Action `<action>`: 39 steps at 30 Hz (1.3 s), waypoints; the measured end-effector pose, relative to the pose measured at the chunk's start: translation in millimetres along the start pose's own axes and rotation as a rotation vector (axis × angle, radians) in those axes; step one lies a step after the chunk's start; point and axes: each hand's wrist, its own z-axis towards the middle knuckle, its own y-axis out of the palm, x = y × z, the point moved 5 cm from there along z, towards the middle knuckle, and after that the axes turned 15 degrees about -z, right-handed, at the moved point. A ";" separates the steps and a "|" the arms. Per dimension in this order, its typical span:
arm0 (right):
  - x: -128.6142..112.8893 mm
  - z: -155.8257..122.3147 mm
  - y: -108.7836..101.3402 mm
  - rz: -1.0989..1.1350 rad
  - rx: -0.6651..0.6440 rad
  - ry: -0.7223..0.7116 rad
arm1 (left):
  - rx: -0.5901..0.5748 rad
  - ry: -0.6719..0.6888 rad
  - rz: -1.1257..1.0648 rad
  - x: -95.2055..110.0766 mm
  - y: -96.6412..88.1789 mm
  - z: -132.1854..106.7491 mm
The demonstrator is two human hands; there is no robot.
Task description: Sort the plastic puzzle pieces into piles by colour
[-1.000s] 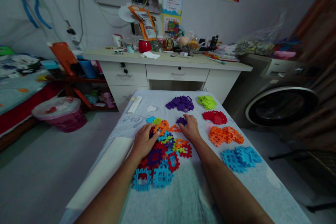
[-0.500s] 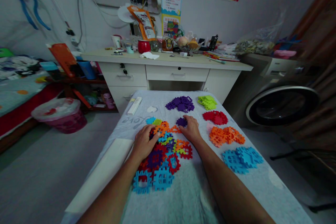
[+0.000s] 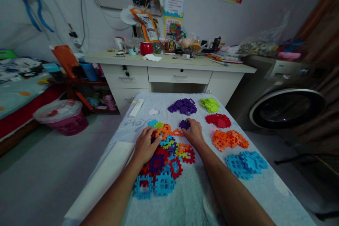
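Note:
A mixed heap of plastic interlocking building pieces point(image 3: 157, 162) in red, blue, orange, purple and green lies on the cloth-covered table. My left hand point(image 3: 146, 144) rests on the heap's left side, thumb and fingers apart, beside some orange pieces point(image 3: 164, 130). Its fingertips partly cover what lies under them. To the right of the heap, my right hand point(image 3: 194, 132) has its thumb and fingers around a purple interlocking piece point(image 3: 183, 124) low over the cloth. Just beyond that hand is a pile of purple pieces point(image 3: 182, 106).
Along the table's right side lie green point(image 3: 209, 105), red point(image 3: 218, 120), orange point(image 3: 230, 139) and blue point(image 3: 246, 164) piles of pieces. A white box point(image 3: 136, 108) sits at the far left. Behind stands a cluttered desk point(image 3: 169, 63); a washing machine point(image 3: 286, 95) is at right.
The whole view has shifted slightly. Both hands and the pieces look nearly the same as before, with my right hand still at the purple piece.

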 end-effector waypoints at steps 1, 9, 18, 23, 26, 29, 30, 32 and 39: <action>1.1 1.5 0.1 0.006 0.005 0.005 | -0.001 0.002 -0.003 1.0 -0.1 0.1; 2.1 37.7 6.5 0.083 0.111 -0.074 | 0.005 -0.018 0.001 3.5 -1.6 0.1; -4.9 80.4 14.8 0.024 0.181 0.005 | 0.003 -0.023 -0.009 4.1 -1.7 -0.8; 0.3 82.5 22.8 0.024 0.225 0.029 | 0.003 -0.018 0.007 3.7 -1.7 -0.6; -0.4 82.2 27.9 0.059 0.221 0.022 | 0.007 -0.023 0.011 4.0 -2.2 -0.5; -1.8 82.1 28.7 0.126 0.222 0.003 | 0.004 -0.018 0.008 5.4 -2.5 -0.4; -2.1 81.8 28.0 0.153 0.226 -0.007 | 0.002 -0.017 0.008 5.9 -2.5 -0.4; -2.3 80.6 25.6 0.196 0.232 -0.024 | -0.001 -0.018 0.009 6.5 -2.5 -0.4; -4.9 72.8 13.2 0.238 0.254 -0.055 | -0.002 0.019 0.003 7.2 -1.8 0.0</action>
